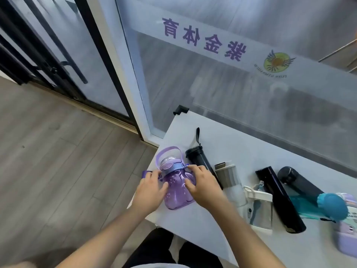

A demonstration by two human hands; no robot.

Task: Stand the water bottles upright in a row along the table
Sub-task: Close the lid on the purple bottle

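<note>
A purple see-through bottle (176, 188) with a lilac lid and strap stands at the left corner of the white table (237, 149). My left hand (149, 190) grips its left side and my right hand (201, 185) grips its right side. To the right stand a black bottle (201, 162) with a wrist loop, a steel-and-white bottle (230, 179), a clear flat bottle (260, 207), a tall black flask (280, 198), a dark bottle (301, 184) and a teal bottle (326, 206). A lilac bottle (347, 235) is cut off at the right edge.
A frosted glass wall (222, 60) with purple lettering runs behind the table. A black-framed glass door (63, 55) is at the left. Wooden floor (58, 161) lies left of the table's edge. My dark-clothed legs (170, 250) show below the table's front edge.
</note>
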